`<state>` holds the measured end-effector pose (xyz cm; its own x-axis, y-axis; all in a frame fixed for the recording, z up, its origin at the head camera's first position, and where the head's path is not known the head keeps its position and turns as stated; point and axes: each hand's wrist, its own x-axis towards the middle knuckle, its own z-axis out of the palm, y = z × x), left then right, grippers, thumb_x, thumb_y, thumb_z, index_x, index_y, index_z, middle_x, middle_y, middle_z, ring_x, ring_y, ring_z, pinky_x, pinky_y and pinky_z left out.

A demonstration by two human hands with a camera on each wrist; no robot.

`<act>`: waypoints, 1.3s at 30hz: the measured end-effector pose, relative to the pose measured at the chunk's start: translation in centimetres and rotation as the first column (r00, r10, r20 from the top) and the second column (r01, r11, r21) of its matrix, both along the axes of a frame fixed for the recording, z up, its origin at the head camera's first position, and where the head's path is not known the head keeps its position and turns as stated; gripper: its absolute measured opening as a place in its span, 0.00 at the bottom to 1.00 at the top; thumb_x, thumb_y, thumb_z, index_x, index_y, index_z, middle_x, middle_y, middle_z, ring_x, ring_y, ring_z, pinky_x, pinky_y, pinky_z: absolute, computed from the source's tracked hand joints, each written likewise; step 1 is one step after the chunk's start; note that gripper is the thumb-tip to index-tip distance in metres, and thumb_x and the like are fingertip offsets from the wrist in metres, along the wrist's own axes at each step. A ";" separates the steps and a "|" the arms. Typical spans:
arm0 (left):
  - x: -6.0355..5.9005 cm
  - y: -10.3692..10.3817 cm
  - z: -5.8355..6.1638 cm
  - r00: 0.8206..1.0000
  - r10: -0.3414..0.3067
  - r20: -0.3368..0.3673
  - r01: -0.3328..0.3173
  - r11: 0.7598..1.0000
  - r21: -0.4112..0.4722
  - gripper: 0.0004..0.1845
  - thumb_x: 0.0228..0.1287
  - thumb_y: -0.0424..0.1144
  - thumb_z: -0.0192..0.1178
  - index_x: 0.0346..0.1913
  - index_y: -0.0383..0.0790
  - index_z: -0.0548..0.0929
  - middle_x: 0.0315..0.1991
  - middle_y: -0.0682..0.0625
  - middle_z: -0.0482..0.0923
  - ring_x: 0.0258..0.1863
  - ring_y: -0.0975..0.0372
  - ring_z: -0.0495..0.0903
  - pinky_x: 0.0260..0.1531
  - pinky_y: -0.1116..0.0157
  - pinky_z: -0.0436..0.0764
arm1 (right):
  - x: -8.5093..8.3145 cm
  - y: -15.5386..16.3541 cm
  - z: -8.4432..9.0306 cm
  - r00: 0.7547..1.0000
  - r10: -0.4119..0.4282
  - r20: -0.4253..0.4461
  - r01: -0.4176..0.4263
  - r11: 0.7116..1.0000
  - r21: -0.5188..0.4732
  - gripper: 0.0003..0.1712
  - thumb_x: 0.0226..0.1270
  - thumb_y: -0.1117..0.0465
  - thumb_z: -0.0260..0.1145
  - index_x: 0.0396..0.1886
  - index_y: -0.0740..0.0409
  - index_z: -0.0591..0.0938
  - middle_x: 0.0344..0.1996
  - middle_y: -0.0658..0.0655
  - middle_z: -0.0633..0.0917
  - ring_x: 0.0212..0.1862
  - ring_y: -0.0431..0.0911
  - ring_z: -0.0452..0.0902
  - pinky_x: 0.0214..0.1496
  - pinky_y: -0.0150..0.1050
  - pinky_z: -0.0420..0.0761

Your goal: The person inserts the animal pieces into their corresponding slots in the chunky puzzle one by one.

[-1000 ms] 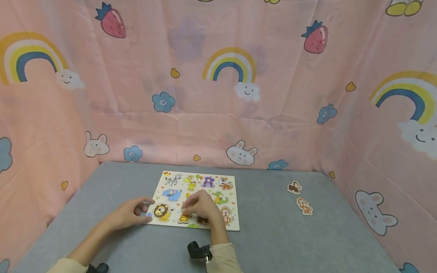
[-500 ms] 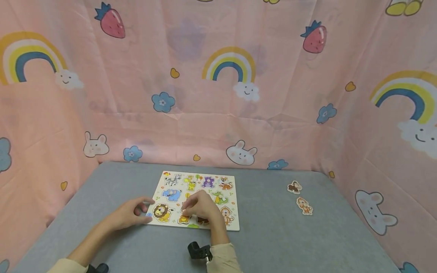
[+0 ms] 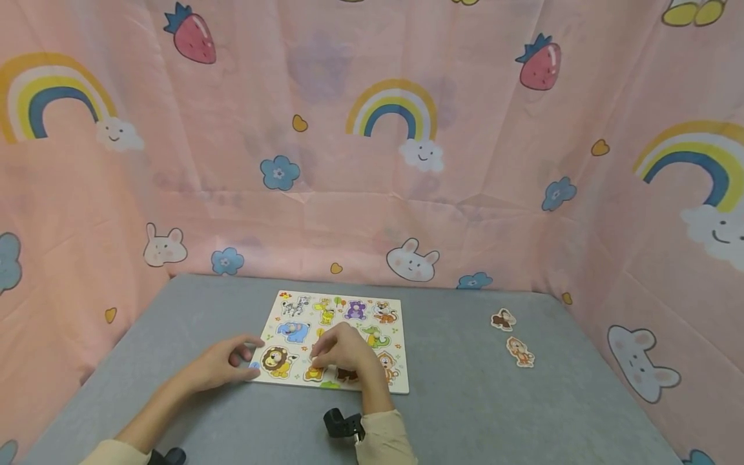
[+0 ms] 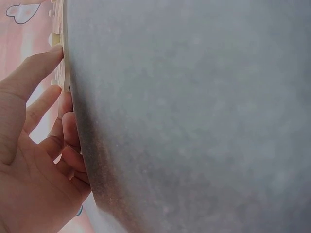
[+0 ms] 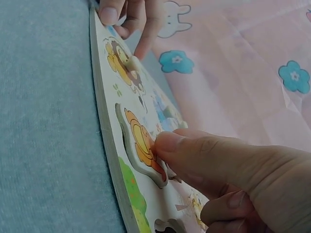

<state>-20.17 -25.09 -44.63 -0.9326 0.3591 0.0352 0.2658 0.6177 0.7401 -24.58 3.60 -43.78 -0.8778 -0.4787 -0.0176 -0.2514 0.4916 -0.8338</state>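
Note:
A wooden animal puzzle board (image 3: 391,330) lies on the grey table (image 3: 465,400). My right hand (image 3: 314,356) hovers over the board's near row and pinches an orange animal piece (image 5: 138,140), thumb tip on it; the piece sits tilted in its cutout. My left hand (image 3: 251,354) rests at the board's left edge beside the lion piece (image 3: 275,360), fingers loosely bent against the rim (image 4: 65,58). The left wrist view shows that hand (image 4: 56,92) touching the board's side, and its fingertips (image 5: 112,13) appear at the top of the right wrist view.
Two loose monkey pieces, a brown one (image 3: 502,319) and an orange one (image 3: 519,351), lie on the table to the right. Pink printed cloth (image 3: 372,161) walls the table on three sides. A black wrist mount (image 3: 343,425) sits on my right forearm.

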 end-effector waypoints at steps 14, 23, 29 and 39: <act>-0.1 -0.1 -0.1 1.000 -0.004 -0.015 0.004 1.000 -0.010 0.28 0.57 0.39 0.76 0.59 0.36 0.79 0.36 0.51 0.73 0.31 0.61 0.70 0.33 0.64 0.69 | 0.0 -0.1 -0.1 1.000 0.006 0.004 -0.006 1.000 0.018 0.07 0.54 0.70 0.80 0.23 0.57 0.89 0.20 0.49 0.83 0.24 0.40 0.71 0.28 0.34 0.70; 0.1 -0.1 -0.1 1.000 -0.018 -0.015 0.018 1.000 0.000 0.28 0.57 0.39 0.76 0.59 0.35 0.79 0.36 0.51 0.73 0.31 0.61 0.70 0.33 0.64 0.68 | -0.1 0.3 0.2 1.000 0.017 0.023 -0.017 1.000 -0.022 0.06 0.53 0.70 0.80 0.26 0.60 0.89 0.23 0.51 0.84 0.27 0.40 0.73 0.32 0.35 0.72; -0.1 -0.2 -0.4 1.000 -0.011 -0.012 0.010 1.000 -0.014 0.28 0.57 0.40 0.76 0.59 0.36 0.79 0.37 0.52 0.73 0.32 0.60 0.70 0.34 0.64 0.69 | -0.9 2.0 0.3 0.996 0.086 0.012 -0.084 0.991 -0.105 0.07 0.58 0.67 0.78 0.36 0.63 0.89 0.32 0.52 0.87 0.34 0.43 0.80 0.36 0.39 0.77; 0.0 0.0 -0.2 0.999 -0.032 -0.020 0.032 0.999 0.014 0.28 0.58 0.38 0.76 0.59 0.34 0.79 0.36 0.51 0.73 0.31 0.61 0.69 0.33 0.64 0.69 | -3.0 6.4 0.6 0.999 0.049 -0.017 -0.051 0.966 -0.255 0.13 0.65 0.63 0.75 0.45 0.65 0.87 0.38 0.55 0.88 0.44 0.48 0.84 0.45 0.48 0.79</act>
<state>-20.14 -25.14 -44.88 -0.9197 0.3883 0.0583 0.2997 0.5981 0.7433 -27.55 9.98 -43.20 -0.8521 -0.5096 0.1196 -0.2793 0.2496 -0.9272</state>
